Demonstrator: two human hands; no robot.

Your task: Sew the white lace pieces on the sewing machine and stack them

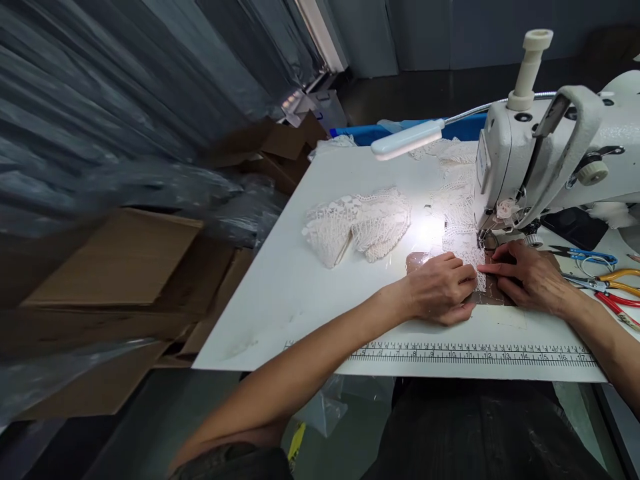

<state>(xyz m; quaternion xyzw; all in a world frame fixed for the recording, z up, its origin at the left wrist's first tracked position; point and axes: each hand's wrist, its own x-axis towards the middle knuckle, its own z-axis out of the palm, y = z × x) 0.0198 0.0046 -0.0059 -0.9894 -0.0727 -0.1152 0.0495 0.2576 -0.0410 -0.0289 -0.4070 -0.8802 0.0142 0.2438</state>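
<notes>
Head view — lace strip [456, 235] looks light, soft, delicate — best held by edges; left hand [443, 290], fingers curled, pinch unclear; right hand [536, 277], fingers spread.

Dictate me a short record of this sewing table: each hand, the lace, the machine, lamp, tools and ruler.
Left hand: fingers curled at the lace strip; can't tell whether it grips
Right hand: near the presser foot, index finger pointing to the strip's edge
Loose lace: bunched on the table, left of the strip
Sewing machine: white, on the right
Lamp: lit, on a flexible neck
Tools: blue, yellow and red handles, right of the right hand
Ruler: along the near edge
</notes>
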